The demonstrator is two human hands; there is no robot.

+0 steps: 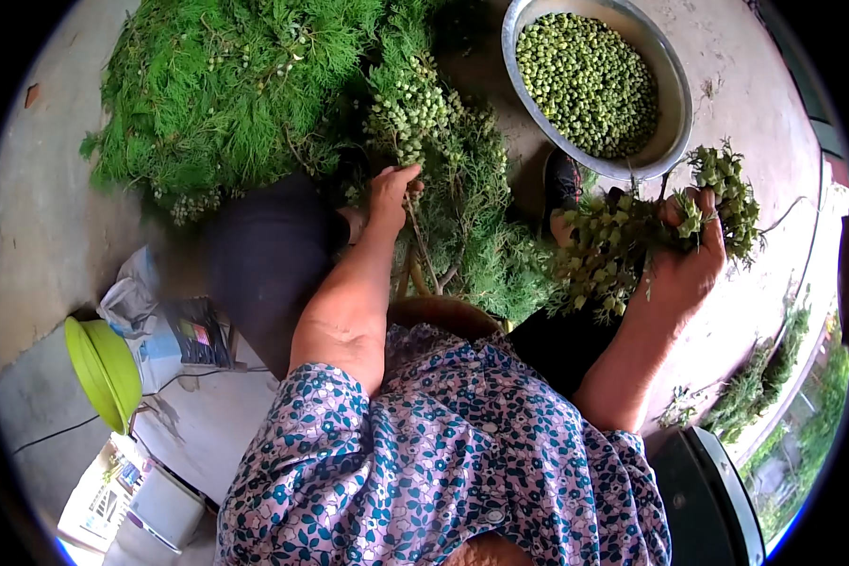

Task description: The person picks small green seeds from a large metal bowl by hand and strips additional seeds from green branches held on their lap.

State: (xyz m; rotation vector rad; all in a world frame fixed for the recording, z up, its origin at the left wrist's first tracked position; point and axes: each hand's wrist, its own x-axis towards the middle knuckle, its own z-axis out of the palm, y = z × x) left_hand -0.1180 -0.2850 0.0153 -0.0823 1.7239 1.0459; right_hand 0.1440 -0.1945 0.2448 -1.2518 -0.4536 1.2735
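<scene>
Before me lies a leafy conifer branch (414,117) with clusters of pale green cones, resembling arborvitae. My left hand (390,194) has its fingers closed around this branch just below the cones, and a bare stem runs down from there toward my lap. Off to the right, my right hand (690,237) grips a bunch of cone-bearing sprigs (608,247), which stick out on both sides of the fist. Beyond that hand stands a metal basin (668,145) holding many loose green cones (587,85). More cut foliage (516,276) lies between my legs.
A large heap of green conifer branches (233,92) covers the floor at upper left. A yellow-green plastic basin (102,371) and plastic bags (131,304) are at left. Some loose greenery (757,382) and a dark box-like object (707,495) are at right.
</scene>
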